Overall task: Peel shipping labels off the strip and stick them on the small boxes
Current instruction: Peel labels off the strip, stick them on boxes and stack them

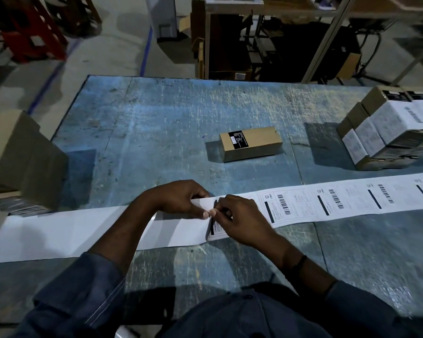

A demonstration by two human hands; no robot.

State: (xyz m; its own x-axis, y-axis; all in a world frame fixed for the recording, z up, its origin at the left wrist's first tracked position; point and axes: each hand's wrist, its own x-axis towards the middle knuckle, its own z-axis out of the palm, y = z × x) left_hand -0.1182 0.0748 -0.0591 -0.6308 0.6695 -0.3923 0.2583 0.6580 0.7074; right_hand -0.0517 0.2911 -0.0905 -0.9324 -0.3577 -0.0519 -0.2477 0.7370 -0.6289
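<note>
Label (pixel 218 234) | right hand (pixel 242 220) pinches its corner | left hand (pixel 181 198) grips strip (pixel 59 230) beside it

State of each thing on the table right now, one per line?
Label strip: flat on table, blank left of hands, printed labels right.
Nearest label: edge lifted, rest stuck down.
Lone box: lying flat, no shipping label visible.
Stacked boxes: shipping labels on.
Left hand: pinching strip.
Right hand: pinching label edge.

Blue table (pixel 156 118): label strip (pixel 352 203), small box (pixel 250 143).

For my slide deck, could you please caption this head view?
Left hand and right hand peel a label off the strip; a small box waits beyond.
</note>
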